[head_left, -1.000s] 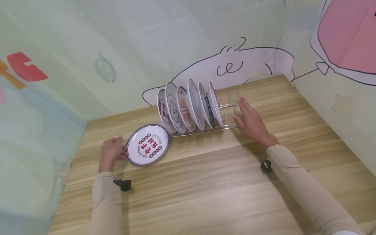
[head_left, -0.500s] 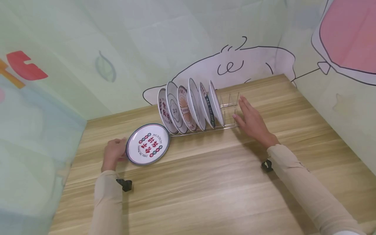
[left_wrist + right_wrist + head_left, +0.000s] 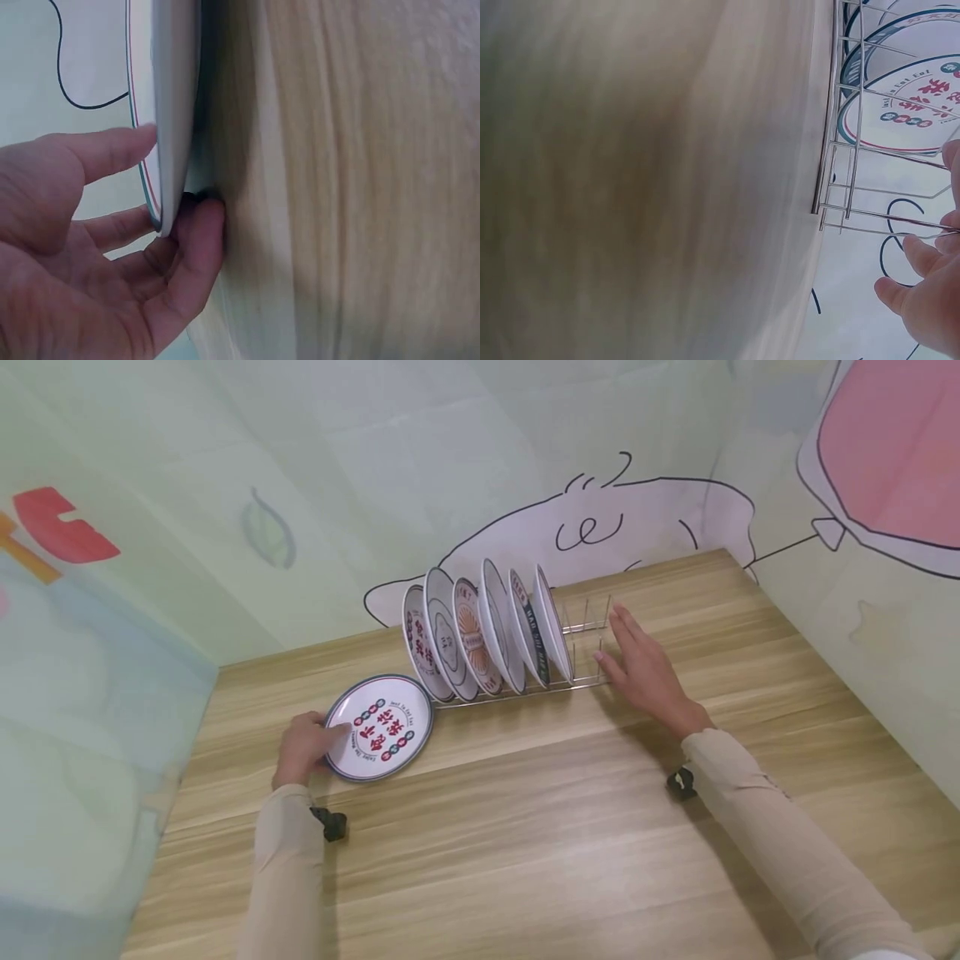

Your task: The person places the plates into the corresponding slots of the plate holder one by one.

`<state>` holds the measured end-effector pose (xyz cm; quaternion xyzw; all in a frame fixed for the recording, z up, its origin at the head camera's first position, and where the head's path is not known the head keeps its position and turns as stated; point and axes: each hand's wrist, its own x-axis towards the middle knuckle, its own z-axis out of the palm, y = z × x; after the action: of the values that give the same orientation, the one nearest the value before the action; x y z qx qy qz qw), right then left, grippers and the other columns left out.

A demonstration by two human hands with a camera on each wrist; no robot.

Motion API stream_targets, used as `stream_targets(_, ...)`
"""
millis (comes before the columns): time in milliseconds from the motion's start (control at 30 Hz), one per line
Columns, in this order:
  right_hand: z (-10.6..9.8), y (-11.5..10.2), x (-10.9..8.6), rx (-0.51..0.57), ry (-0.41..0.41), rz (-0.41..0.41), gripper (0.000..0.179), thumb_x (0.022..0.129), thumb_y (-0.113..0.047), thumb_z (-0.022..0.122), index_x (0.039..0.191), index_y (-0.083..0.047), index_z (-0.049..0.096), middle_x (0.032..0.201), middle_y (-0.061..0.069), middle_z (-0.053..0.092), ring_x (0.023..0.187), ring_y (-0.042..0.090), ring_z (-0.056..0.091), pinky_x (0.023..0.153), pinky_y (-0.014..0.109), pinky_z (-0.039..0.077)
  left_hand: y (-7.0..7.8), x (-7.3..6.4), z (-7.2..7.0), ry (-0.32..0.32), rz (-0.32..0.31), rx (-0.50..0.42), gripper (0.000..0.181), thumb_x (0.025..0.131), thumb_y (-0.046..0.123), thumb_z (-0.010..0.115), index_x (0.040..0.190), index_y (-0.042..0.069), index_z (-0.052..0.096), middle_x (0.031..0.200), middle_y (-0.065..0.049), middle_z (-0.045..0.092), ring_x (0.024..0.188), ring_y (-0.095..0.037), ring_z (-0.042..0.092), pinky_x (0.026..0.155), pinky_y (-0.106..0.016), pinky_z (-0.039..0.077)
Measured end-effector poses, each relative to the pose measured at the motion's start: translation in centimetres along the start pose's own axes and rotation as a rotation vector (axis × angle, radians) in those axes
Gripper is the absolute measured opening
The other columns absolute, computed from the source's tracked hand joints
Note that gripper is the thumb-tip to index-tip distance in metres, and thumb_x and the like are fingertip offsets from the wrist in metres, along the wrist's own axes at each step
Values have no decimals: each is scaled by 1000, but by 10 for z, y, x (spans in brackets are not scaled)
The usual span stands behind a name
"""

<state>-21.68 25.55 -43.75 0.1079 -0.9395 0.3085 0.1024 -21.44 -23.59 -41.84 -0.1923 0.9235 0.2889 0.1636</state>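
Note:
A white plate [image 3: 390,739] with a blue rim and red characters lies at the left end of a wire dish rack [image 3: 585,628]. My left hand [image 3: 306,747] pinches the plate's left edge. In the left wrist view its thumb is on the plate's face and the other fingers are curled under the rim. At the rack's right end is my right hand [image 3: 648,672], fingers and thumb fairly straight, touching the end wires. Part of that hand lies outside the right wrist view, so its contact is only partly seen.
Several patterned plates [image 3: 472,639] stand upright in the rack's left and middle slots. The right slots show bare wire. A wood-grain table [image 3: 525,827] spreads in front of it, and a printed cloth wall [image 3: 375,485] rises close behind.
My left hand has moved right onto the flat plate's edge, its thumb now over the face and its fingers under the rim. The right hand and the rack have stayed put.

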Motion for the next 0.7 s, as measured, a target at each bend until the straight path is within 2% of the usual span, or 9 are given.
stream_targets(200,0,1,0,3,5,-6,70,103,-28,53,156,3,19,166,20,14,149,46,24,120,60,24,7,-2,3,20,3,36,66,94,30,66,141,-10,42,127,-31,55,89,-29,60,59,-27,51)
stream_targets(467,-1,1,0,9,3,2,71,103,-28,52,157,3,19,167,19,14,149,46,25,120,61,24,7,-3,5,39,-18,29,64,94,30,68,135,-13,44,119,-31,57,91,-33,59,63,-32,50)
stream_targets(700,1,3,1,3,3,-4,71,103,-28,53,157,2,18,167,19,13,149,46,24,121,59,23,7,-2,4,17,-53,16,63,93,28,68,135,-13,44,115,-27,58,88,-29,60,65,-31,49)
